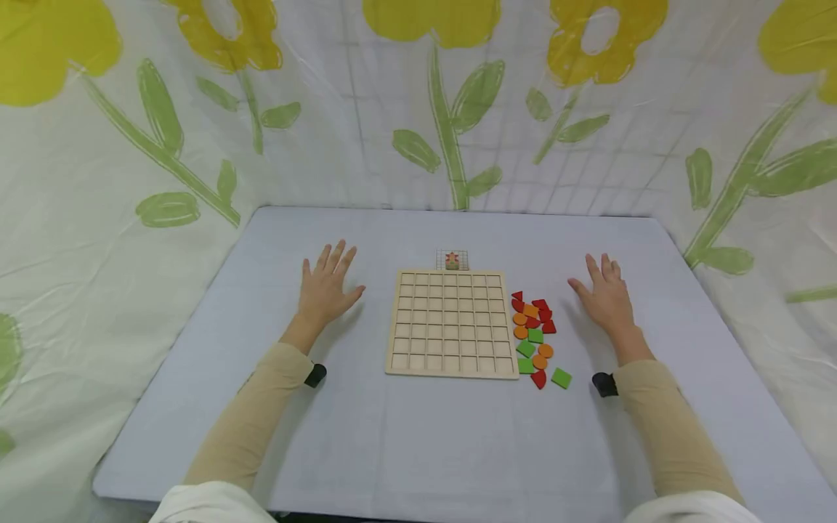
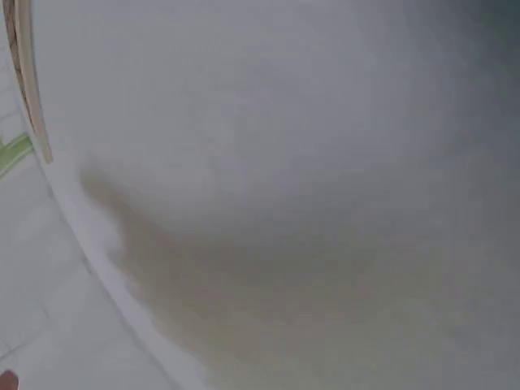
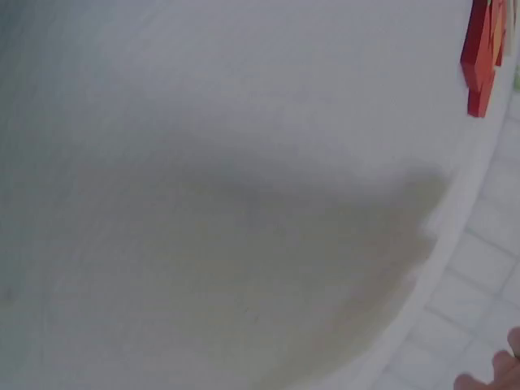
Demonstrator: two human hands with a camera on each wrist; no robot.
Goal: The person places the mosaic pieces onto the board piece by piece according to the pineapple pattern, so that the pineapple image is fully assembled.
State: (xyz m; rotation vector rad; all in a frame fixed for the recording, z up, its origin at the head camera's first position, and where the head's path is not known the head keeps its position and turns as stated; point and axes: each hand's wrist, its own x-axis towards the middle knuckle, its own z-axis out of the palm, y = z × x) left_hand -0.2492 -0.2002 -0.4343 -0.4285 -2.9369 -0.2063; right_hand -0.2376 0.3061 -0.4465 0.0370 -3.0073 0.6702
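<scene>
Fingers (image 1: 336, 256) splayed on left hand (image 1: 325, 294) and right hand (image 1: 607, 301), either side of gridded board (image 1: 450, 318) on tabletop (image 1: 458, 436). Beside board, red, orange and green pieces (image 1: 535, 335).

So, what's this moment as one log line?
left hand: open, empty; right hand: open, empty; grid board: between hands; coloured pieces: along board's right side

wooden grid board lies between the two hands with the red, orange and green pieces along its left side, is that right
Wrong side: the head view shows the red, orange and green pieces along the right of the wooden grid board, which does lie between the left hand and right hand.
</scene>
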